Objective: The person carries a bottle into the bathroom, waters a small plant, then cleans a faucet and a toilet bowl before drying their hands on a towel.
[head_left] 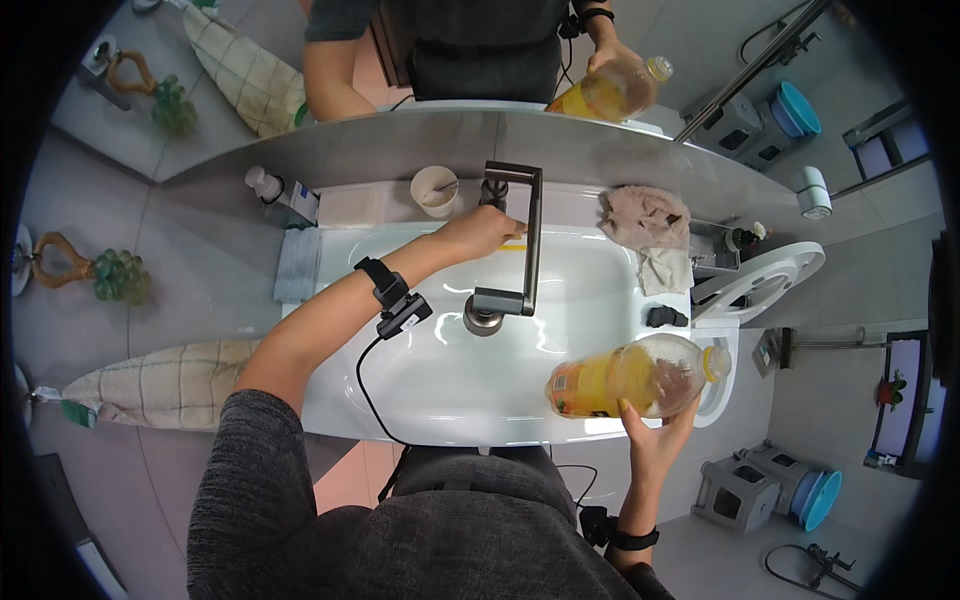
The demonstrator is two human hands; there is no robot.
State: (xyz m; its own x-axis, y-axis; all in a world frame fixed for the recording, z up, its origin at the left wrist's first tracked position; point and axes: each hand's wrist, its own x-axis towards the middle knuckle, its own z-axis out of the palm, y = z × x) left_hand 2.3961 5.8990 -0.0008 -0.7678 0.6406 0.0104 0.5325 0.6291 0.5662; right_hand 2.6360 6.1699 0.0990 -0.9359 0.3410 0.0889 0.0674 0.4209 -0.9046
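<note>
My right hand (660, 432) grips a large clear plastic bottle (672, 374) with a yellow label and a yellow cap. The bottle lies tilted nearly on its side over the right front rim of the white washbasin (430, 390), its cap toward the right. At the back of the basin, my left hand (482, 233) is closed beside the base of the dark metal faucet (534, 240); what its fingers hold, if anything, is hidden. A thin yellow strip (513, 247) shows just under those fingers. The faucet's jointed arm reaches forward over the basin.
A white cup (434, 190), a pump bottle (265, 184) and a stack of light-blue packets (297, 264) stand at the back left. On the right rim lie a pinkish cloth (645, 217), a white cloth (665, 271) and a small black item (667, 317). A toilet (765, 285) is beyond.
</note>
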